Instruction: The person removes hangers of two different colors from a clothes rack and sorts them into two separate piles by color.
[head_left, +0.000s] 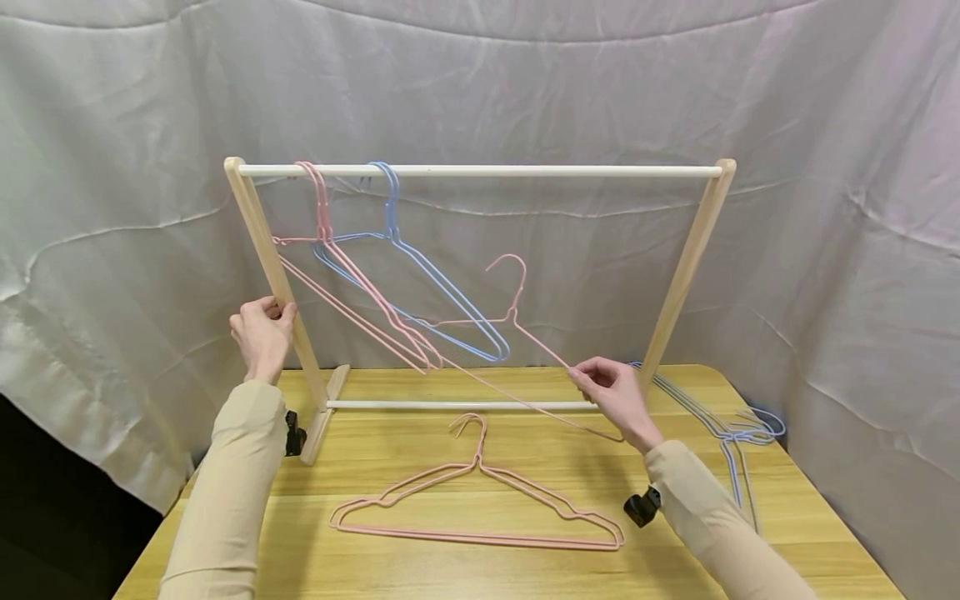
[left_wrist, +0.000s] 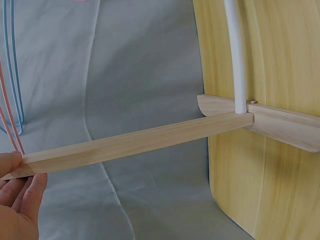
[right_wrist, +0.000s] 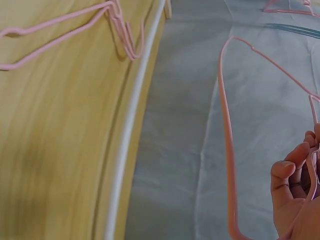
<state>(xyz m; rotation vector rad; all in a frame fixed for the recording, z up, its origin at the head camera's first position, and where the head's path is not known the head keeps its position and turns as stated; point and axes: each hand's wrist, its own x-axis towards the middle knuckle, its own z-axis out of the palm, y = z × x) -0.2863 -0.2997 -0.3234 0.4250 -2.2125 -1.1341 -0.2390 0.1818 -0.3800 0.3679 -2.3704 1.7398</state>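
My left hand (head_left: 264,333) grips the left wooden post (head_left: 258,221) of a small clothes rack; in the left wrist view its thumb and fingers lie on opposite sides of the post. With its fingertips my right hand (head_left: 611,392) pinches one shoulder of a pink hanger (head_left: 543,346), held up in front of the rack, hook pointing upward. On the white top rail (head_left: 555,172), pink hangers (head_left: 360,279) hang near the left post, and blue hangers (head_left: 442,283) hang just right of them. The held hanger's left end overlaps the hung ones in the head view.
Two pink hangers (head_left: 480,540) lie stacked on the wooden table (head_left: 420,575) in front of the rack. Several blue and grey hangers (head_left: 738,435) lie at the right, by the right post (head_left: 690,267). A white lower bar (head_left: 450,405) joins the posts; grey curtain (head_left: 480,92) surrounds the table.
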